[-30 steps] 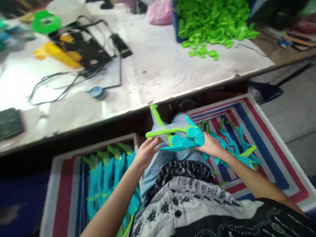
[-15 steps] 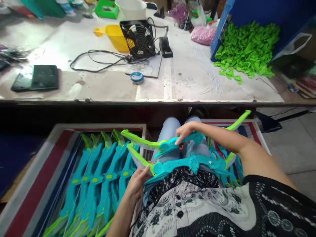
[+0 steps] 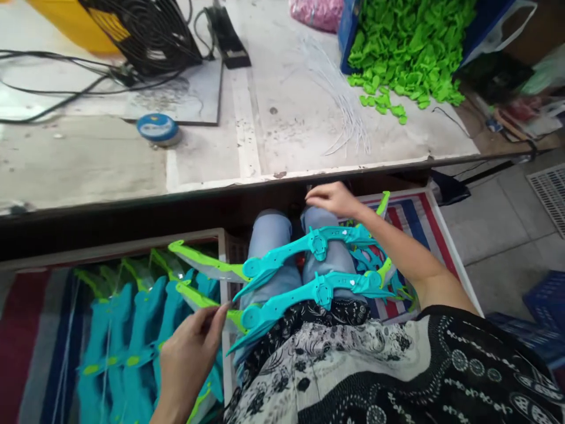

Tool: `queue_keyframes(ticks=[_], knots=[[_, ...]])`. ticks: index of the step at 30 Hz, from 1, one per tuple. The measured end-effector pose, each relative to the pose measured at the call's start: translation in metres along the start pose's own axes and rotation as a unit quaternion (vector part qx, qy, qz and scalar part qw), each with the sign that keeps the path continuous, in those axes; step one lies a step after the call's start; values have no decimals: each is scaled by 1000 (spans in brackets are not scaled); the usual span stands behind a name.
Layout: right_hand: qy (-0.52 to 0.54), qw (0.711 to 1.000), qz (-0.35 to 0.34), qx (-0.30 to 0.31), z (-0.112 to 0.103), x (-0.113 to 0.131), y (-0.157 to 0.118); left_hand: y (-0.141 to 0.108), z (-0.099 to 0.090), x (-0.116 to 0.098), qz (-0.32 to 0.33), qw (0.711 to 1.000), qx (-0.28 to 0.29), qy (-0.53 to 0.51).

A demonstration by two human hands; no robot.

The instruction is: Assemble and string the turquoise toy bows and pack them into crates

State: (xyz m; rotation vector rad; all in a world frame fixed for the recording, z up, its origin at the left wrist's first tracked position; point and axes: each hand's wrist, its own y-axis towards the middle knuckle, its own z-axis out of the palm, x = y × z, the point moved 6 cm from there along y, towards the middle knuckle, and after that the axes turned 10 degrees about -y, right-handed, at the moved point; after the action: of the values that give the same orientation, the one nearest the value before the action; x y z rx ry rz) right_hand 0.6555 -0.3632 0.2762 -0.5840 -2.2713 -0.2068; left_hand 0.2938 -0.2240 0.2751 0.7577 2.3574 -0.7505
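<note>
Two long jointed teal plastic pieces with lime-green end arms lie across my lap. The nearer piece [image 3: 286, 303] rests against my shirt, and the farther piece [image 3: 282, 253] crosses my knees. My left hand [image 3: 194, 344] is closed, its thumb and fingers pinching the lime arm at the nearer piece's left end. Beyond the farther piece, close to the table's front edge, my right hand [image 3: 334, 199] hovers with its fingers loosely stretched to the left. Nothing shows in it, though the undersides of its fingers are hidden.
On my left, a crate [image 3: 223, 259] holds several more teal-and-lime pieces [image 3: 145, 324]. Above sits the table [image 3: 282, 141] with a black fan [image 3: 145, 35], a blue-lidded round tin [image 3: 158, 128], white ties [image 3: 339, 100] and a blue box spilling small green parts [image 3: 406, 53].
My right hand has let go of the farther piece and moved away toward the table edge. My left hand still pinches the nearer piece. The view has shifted right and closer to the table.
</note>
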Motion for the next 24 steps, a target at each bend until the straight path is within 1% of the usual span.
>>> queue_keyframes(ticks=[1, 2, 3, 4, 5, 6, 7, 8, 9, 10, 11, 12, 15, 17, 19, 20, 22, 24], knots=[[8, 997, 40, -61, -26, -19, -6, 12, 9, -30, 82, 997, -7, -14], [7, 989, 82, -120, -51, -39, -13, 25, 26, -61, 158, 987, 8, -29], [-5, 977, 125, -173, -75, -59, -21, 38, 47, -88, 214, 976, 31, -38], [-26, 961, 166, -219, -97, -78, -29, 51, 72, -112, 243, 967, 70, -33], [-58, 944, 203, -254, -117, -95, -36, 66, 98, -129, 240, 964, 115, -12], [-97, 925, 237, -280, -135, -111, -41, 80, 124, -140, 212, 963, 165, 20], [-140, 906, 266, -298, -151, -125, -43, 92, 145, -145, 174, 959, 219, 54], [-184, 888, 291, -306, -166, -138, -43, 103, 161, -145, 136, 950, 268, 84], [-225, 872, 309, -307, -179, -151, -40, 112, 171, -144, 109, 940, 307, 105], [-261, 858, 321, -304, -192, -164, -33, 121, 176, -141, 95, 931, 332, 115], [-290, 848, 327, -299, -203, -176, -23, 129, 175, -138, 93, 928, 341, 115], [-311, 842, 328, -293, -214, -190, -10, 138, 172, -135, 95, 931, 336, 108], [-327, 842, 328, -279, -241, -236, 34, 157, 158, -129, 92, 945, 308, 66], [-315, 848, 335, -263, -251, -266, 59, 162, 157, -130, 88, 947, 308, 38], [-309, 858, 328, -247, -250, -287, 75, 164, 159, -132, 82, 946, 312, 26], [-314, 864, 311, -242, -246, -291, 78, 164, 161, -134, 79, 946, 314, 23], [-332, 876, 254, -241, -230, -285, 73, 165, 164, -135, 84, 944, 317, 19], [-351, 884, 195, -241, -212, -264, 58, 165, 165, -135, 102, 938, 332, 8]])
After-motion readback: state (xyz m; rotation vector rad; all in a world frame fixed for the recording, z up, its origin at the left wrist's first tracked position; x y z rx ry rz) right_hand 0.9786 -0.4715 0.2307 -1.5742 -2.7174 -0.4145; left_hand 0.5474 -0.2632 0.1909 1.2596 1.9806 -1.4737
